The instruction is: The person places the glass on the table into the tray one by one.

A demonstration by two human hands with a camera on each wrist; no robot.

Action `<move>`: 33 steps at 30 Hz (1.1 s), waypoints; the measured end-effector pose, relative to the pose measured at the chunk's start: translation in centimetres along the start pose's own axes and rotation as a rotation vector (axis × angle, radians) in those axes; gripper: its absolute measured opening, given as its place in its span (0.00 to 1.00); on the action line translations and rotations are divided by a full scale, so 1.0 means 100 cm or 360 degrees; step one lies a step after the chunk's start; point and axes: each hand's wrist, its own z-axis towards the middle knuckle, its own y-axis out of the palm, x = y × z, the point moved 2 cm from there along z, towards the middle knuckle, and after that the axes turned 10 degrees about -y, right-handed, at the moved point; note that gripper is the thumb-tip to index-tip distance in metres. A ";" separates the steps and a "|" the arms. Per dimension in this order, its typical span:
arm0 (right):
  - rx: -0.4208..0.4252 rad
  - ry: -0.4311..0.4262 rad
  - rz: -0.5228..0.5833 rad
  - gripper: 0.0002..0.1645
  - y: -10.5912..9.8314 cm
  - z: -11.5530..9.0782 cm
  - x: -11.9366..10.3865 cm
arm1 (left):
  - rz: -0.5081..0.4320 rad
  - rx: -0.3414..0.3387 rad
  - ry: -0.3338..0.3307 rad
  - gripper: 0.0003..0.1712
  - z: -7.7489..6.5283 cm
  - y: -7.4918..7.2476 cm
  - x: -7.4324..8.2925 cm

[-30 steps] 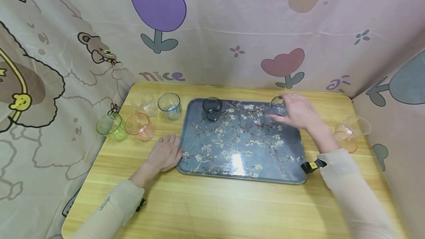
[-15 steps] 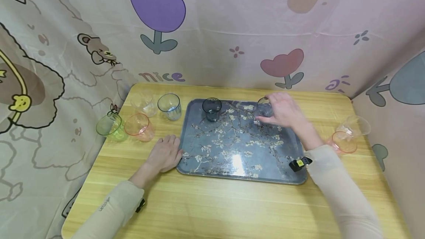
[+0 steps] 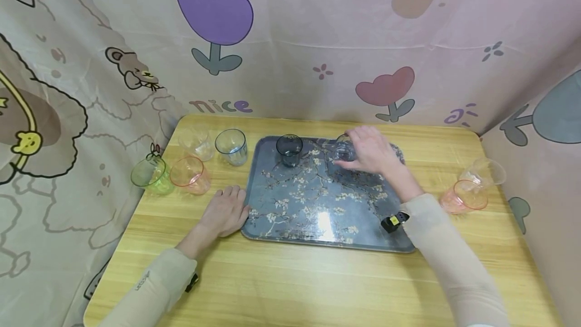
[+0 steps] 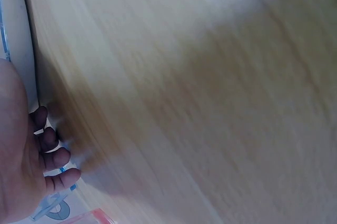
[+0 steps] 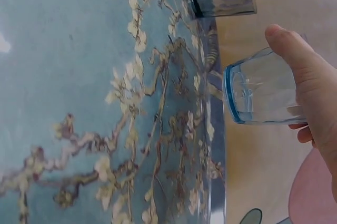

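Note:
My right hand (image 3: 373,150) grips a clear, faintly blue tumbler (image 3: 343,150) over the back part of the flower-patterned tray (image 3: 290,216). In the right wrist view that tumbler (image 5: 260,92) is upright between thumb and fingers, and its base looks raised off the tray. A dark grey tumbler (image 3: 289,151) stands on the tray to its left. My left hand (image 3: 225,211) rests at the tray's left edge, thumb side against the rim. The left wrist view shows its fingertips (image 4: 66,179) bent slightly, with no object held in them.
Left of the tray stand a blue-rimmed tumbler (image 3: 232,148), a clear one (image 3: 197,144), a green one (image 3: 154,175) and a pink one (image 3: 191,175). A pink tumbler (image 3: 464,198) and a clear one (image 3: 485,173) stand at the right. Printed curtains (image 3: 295,39) enclose the wooden table (image 3: 317,286).
My right hand has moved left over the tray, carrying the clear tumbler toward the dark grey one. The pink tumbler at right is less covered by the arm. My left hand has stayed put.

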 end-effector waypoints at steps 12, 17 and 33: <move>0.0004 -0.0080 -0.0013 0.57 0.013 0.019 -0.010 | 0.0002 -0.0022 -0.0008 0.19 0.000 0.000 -0.001; 0.0009 -0.0086 0.0008 0.57 0.017 0.027 -0.014 | 0.0000 -0.0039 -0.0015 0.19 0.000 0.000 0.000; -0.0051 -0.0073 0.0001 0.57 0.026 0.037 -0.018 | -0.0007 0.0003 0.0000 0.18 0.000 0.001 0.000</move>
